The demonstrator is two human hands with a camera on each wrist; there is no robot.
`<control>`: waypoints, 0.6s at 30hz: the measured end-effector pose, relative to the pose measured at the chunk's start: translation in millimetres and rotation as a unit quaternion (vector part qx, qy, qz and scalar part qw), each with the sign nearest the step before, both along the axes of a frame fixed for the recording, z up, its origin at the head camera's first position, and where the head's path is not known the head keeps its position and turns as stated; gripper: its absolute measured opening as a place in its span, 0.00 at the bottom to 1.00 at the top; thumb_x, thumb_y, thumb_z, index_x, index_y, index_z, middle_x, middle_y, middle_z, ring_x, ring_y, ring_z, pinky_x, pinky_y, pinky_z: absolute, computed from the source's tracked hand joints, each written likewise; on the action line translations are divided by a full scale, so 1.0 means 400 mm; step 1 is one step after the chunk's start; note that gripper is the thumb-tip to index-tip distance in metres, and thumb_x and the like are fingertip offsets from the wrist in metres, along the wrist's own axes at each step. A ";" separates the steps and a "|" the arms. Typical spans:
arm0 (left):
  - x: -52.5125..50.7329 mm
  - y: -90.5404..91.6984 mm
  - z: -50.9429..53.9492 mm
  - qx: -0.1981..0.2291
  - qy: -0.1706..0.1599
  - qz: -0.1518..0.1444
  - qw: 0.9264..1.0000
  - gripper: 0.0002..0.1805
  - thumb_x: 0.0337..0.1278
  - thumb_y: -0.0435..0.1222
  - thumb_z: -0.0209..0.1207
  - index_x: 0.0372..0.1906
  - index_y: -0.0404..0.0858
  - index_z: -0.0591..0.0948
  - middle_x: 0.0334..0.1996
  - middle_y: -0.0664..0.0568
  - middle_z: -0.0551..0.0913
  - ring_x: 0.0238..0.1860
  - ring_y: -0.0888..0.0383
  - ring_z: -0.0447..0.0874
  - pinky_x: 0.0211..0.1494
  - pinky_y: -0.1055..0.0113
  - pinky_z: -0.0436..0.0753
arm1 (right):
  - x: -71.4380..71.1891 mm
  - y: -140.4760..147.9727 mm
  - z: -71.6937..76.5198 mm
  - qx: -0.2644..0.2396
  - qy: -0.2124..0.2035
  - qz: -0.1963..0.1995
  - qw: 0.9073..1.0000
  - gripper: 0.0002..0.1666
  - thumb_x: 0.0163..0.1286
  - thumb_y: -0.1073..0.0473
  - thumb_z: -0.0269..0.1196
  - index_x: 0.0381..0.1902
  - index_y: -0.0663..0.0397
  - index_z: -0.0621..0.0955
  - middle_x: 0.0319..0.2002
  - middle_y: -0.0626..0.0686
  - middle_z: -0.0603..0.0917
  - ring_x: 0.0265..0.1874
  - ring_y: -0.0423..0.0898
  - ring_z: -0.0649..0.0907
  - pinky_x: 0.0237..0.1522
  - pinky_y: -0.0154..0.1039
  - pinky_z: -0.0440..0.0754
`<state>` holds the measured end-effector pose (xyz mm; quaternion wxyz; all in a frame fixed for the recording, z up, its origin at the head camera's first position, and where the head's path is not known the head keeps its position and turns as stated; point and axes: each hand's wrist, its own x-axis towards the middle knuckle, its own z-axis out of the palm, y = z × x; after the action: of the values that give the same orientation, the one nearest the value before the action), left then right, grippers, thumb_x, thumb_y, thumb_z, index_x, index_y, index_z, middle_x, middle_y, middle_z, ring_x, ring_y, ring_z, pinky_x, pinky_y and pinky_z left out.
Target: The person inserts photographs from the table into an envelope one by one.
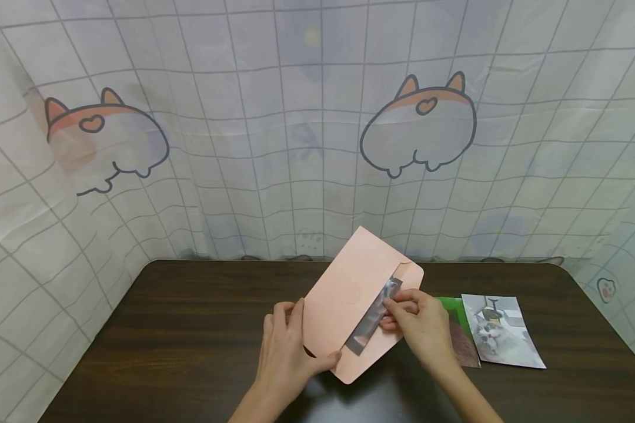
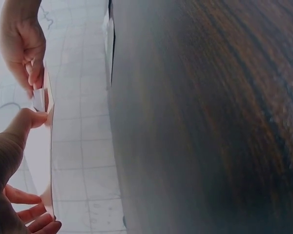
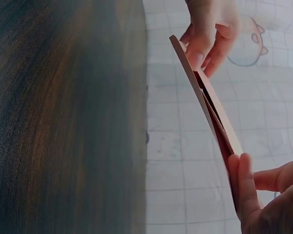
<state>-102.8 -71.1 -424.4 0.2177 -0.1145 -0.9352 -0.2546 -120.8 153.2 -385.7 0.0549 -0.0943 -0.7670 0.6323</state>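
A pink envelope (image 1: 344, 267), tilted and raised over the table, has its opening facing the person. My left hand (image 1: 286, 352) grips its left side, thumb at the lower corner of the opening and fingers along the far edge. A dark, glossy photo or card (image 1: 365, 329) sticks partly out of the opening; the rest of it is hidden inside. My right hand (image 1: 423, 326) pinches this glossy piece near its upper end. Seen edge-on in the right wrist view, the envelope (image 3: 205, 105) gapes slightly between both hands.
To the right on the dark wooden table (image 1: 190, 329) lies a photo of a cat (image 1: 500, 335). It sits beside a green-and-brown picture (image 1: 463, 335), partly behind the right hand. A white gridded curtain (image 1: 264, 147) surrounds the table's back and sides.
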 end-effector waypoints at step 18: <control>0.000 0.002 -0.001 0.007 0.032 0.018 0.999 0.55 0.23 0.52 0.86 0.63 0.31 0.79 0.51 0.41 0.75 0.42 0.47 0.71 0.40 0.58 0.77 | 0.005 -0.008 -0.009 -0.038 -0.011 0.014 0.999 0.14 0.71 0.72 0.66 0.50 0.79 0.81 0.33 0.64 0.91 0.21 0.39 0.89 0.29 0.33 0.87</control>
<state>-102.7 -70.3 -424.6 0.2528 -0.1039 -0.9279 -0.2536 -118.9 150.0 -389.2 0.0340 -0.0927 -0.7439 0.6610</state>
